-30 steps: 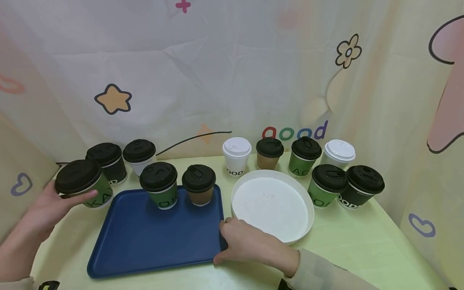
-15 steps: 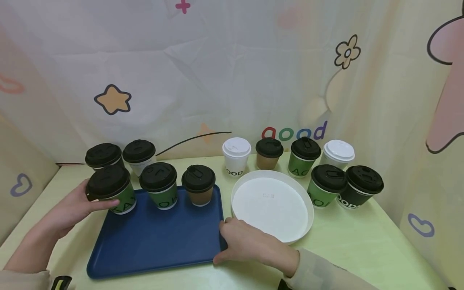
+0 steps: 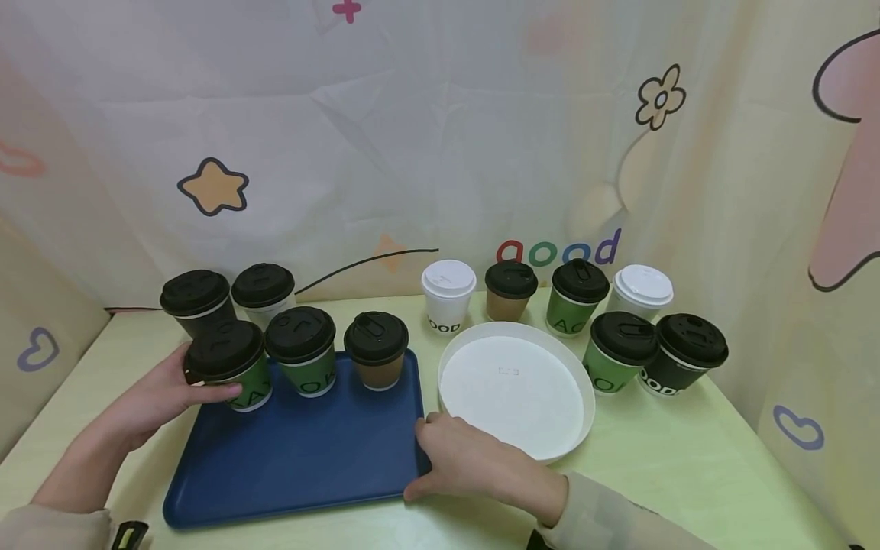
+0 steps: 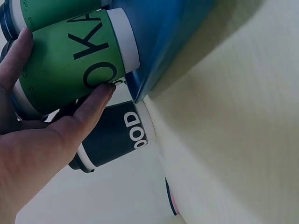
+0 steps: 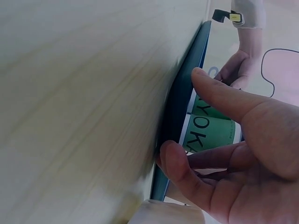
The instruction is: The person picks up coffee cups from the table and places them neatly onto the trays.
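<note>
My left hand (image 3: 161,399) grips a green paper coffee cup (image 3: 254,380) with a black lid at the back left of the blue tray (image 3: 296,458). In the left wrist view, thumb and fingers wrap this cup (image 4: 70,60), its white base right at the tray. Beside it on the tray stand another green cup (image 3: 309,374) and a brown cup (image 3: 380,373), both black-lidded. My right hand (image 3: 474,462) holds the tray's front right corner, thumb by the front edge. In the right wrist view, curled fingers (image 5: 175,161) meet the tray's rim.
Behind the tray's left end stand a black cup (image 3: 206,317) and a white cup with black lid (image 3: 264,294). A round white tray (image 3: 516,382) lies to the right, with several lidded cups, such as a white one (image 3: 448,302), around its back and right side.
My left hand has carried the green cup rightward from the table left of the tray to the tray's back left, close against the other green cup. My right hand stays put.
</note>
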### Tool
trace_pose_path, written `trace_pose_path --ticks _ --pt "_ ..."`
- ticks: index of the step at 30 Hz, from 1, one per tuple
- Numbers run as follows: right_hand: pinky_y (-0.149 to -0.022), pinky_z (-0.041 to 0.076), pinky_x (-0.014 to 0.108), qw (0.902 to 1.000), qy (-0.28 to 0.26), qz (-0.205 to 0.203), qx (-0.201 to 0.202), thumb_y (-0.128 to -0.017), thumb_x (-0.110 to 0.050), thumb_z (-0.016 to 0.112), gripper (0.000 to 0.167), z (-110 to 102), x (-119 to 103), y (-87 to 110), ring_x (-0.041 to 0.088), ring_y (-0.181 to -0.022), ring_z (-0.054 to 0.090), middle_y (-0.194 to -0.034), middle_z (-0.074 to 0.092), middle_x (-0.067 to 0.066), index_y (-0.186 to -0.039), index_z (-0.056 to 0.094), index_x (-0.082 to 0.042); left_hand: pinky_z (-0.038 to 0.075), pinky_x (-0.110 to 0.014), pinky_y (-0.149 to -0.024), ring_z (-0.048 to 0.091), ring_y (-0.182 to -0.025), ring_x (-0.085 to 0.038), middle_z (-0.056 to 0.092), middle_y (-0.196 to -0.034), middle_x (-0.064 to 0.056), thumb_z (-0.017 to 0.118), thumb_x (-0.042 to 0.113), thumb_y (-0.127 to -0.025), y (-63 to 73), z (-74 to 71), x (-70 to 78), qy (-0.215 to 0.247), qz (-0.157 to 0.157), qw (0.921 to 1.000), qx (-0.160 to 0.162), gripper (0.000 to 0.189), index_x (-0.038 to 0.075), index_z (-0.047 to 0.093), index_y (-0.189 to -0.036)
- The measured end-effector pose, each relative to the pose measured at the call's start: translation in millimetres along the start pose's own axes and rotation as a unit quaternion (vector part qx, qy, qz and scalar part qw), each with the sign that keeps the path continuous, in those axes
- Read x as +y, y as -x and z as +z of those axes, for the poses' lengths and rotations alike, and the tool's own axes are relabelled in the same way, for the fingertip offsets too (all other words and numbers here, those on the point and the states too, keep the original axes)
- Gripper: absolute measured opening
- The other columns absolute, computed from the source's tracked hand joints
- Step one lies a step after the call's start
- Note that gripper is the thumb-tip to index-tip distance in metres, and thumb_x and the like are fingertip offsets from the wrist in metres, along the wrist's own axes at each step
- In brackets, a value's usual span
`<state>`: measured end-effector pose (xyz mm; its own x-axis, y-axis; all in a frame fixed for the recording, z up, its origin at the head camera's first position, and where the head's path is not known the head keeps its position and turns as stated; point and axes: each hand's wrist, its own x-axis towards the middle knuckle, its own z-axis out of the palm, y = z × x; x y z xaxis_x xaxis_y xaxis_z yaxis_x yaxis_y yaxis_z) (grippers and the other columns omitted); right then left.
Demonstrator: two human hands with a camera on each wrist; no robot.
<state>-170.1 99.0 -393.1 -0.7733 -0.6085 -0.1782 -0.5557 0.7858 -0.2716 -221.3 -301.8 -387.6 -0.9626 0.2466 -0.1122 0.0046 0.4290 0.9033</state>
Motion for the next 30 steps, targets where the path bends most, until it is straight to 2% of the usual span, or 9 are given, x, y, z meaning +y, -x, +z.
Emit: trace_pose_path --ticks 8,16,19,22,24,26,27,29,30 --pt "-0.071 0.053 0.029 1.0000 0.001 0.001 0.005 -0.074 -0.051 0.091 0.066 0 0 0.4 0.012 -0.078 0.058 -0.090 0.060 0.004 -0.109 0.068 0.001 0.023 -0.077 -0.104 0.011 -0.145 -0.057 0.015 -0.159 -0.036 0.078 0.013 -0.092 0.3 -3.7 -1.7 -0.010 0.003 0.9999 -0.011 0.107 0.000 -0.002 -0.162" --pt "-0.072 0.053 0.029 1.0000 -0.001 0.008 0.001 -0.075 -0.051 0.090 0.067 -2 0 0.5 0.013 -0.079 0.058 -0.091 0.060 0.005 -0.111 0.067 0.001 0.029 -0.072 -0.107 0.020 -0.138 -0.067 0.011 -0.157 -0.041 0.075 0.010 -0.094 2.4 -27.9 -15.6 -0.024 -0.014 0.9988 -0.040 0.103 -0.011 -0.004 -0.157" --pt "-0.072 0.053 0.029 1.0000 -0.001 0.008 0.003 -0.075 -0.051 0.091 0.067 -2 0 0.7 0.013 -0.079 0.058 -0.090 0.060 0.005 -0.110 0.067 0.001 0.045 -0.053 -0.103 0.022 -0.138 -0.066 0.011 -0.158 -0.041 0.072 0.011 -0.096 3.6 -37.8 -23.2 -0.035 -0.019 0.9984 -0.039 0.097 -0.013 0.000 -0.157" --pt "-0.071 0.053 0.029 1.0000 -0.001 0.008 0.005 -0.074 -0.051 0.091 0.067 -1 -1 0.9 0.013 -0.079 0.058 -0.090 0.060 0.005 -0.109 0.067 0.001 0.048 -0.025 -0.090 0.027 -0.138 -0.062 0.015 -0.157 -0.039 0.069 0.013 -0.099 4.0 -45.9 -29.8 -0.048 -0.021 0.9982 -0.028 0.092 -0.014 0.003 -0.156" --pt "-0.071 0.053 0.029 1.0000 -0.001 0.007 0.006 -0.074 -0.051 0.091 0.067 1 -1 1.1 0.013 -0.078 0.058 -0.090 0.060 0.005 -0.109 0.067 0.001 0.046 -0.020 -0.085 0.040 -0.136 -0.051 0.016 -0.156 -0.040 0.067 0.015 -0.101 3.6 -50.1 -33.2 -0.057 -0.029 0.9978 -0.016 0.090 -0.014 0.002 -0.156" --pt "-0.071 0.053 0.029 1.0000 -0.001 0.006 0.006 -0.074 -0.051 0.091 0.067 2 0 1.2 0.013 -0.078 0.058 -0.090 0.060 0.005 -0.109 0.067 0.000 0.045 -0.019 -0.084 0.055 -0.127 -0.025 0.017 -0.155 -0.042 0.064 0.018 -0.104 2.8 -53.6 -35.7 -0.063 -0.034 0.9974 -0.003 0.088 -0.015 0.001 -0.155" --pt "-0.071 0.053 0.029 1.0000 -0.001 0.005 0.007 -0.074 -0.051 0.091 0.067 2 0 1.3 0.013 -0.078 0.058 -0.090 0.060 0.005 -0.109 0.067 0.000 0.044 -0.019 -0.084 0.056 -0.126 -0.024 0.018 -0.154 -0.042 0.062 0.019 -0.105 2.3 -55.1 -36.4 -0.067 -0.037 0.9971 0.005 0.087 -0.016 0.000 -0.155" --pt "-0.071 0.053 0.028 1.0000 0.001 0.001 0.008 -0.075 -0.051 0.090 0.066 3 1 1.2 0.012 -0.078 0.058 -0.090 0.060 0.004 -0.109 0.067 0.000 0.045 -0.018 -0.083 0.056 -0.109 0.000 0.016 -0.153 -0.044 0.057 0.021 -0.107 0.4 -57.2 -34.2 -0.063 -0.043 0.9968 0.024 0.085 -0.018 -0.002 -0.154" --pt "-0.071 0.053 0.028 1.0000 0.001 -0.001 0.009 -0.075 -0.051 0.090 0.065 3 1 1.2 0.012 -0.079 0.058 -0.090 0.060 0.004 -0.109 0.067 0.000 0.046 -0.018 -0.083 0.056 -0.104 0.005 0.013 -0.153 -0.046 0.056 0.021 -0.108 -1.1 -58.1 -32.6 -0.053 -0.045 0.9970 0.033 0.085 -0.018 -0.004 -0.153"
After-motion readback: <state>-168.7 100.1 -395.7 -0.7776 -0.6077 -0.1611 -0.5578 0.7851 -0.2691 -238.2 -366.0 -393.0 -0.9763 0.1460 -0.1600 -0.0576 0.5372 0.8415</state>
